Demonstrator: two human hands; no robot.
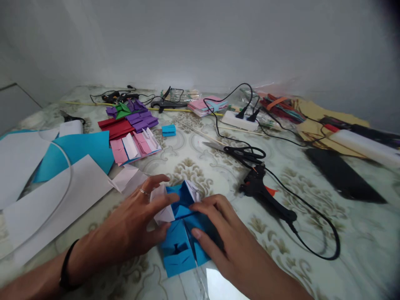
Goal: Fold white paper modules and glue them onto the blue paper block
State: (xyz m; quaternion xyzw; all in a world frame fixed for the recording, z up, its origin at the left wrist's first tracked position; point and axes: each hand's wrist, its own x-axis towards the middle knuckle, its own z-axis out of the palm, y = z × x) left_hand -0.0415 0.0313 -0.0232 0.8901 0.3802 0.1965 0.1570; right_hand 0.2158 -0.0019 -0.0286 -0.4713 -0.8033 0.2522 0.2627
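A blue-and-white folded paper piece (179,246) lies in front of me, its white flaps standing up at the far end. My left hand (140,221) grips its left side, with the thumb and fingers around a white flap. My right hand (223,233) holds the blue right side, fingertips near the middle fold and thumb resting lower down. The paper's right edge is partly hidden under that hand. Just beyond my left hand is a creased white paper piece (129,179).
Left are white sheets (62,204) and a blue sheet (78,152). Folded pink (136,146), red (115,127) and purple pieces (142,118) sit behind. Right are scissors (243,152), a corded black glue gun (268,193), a power strip (240,121) and a black phone-like slab (345,177).
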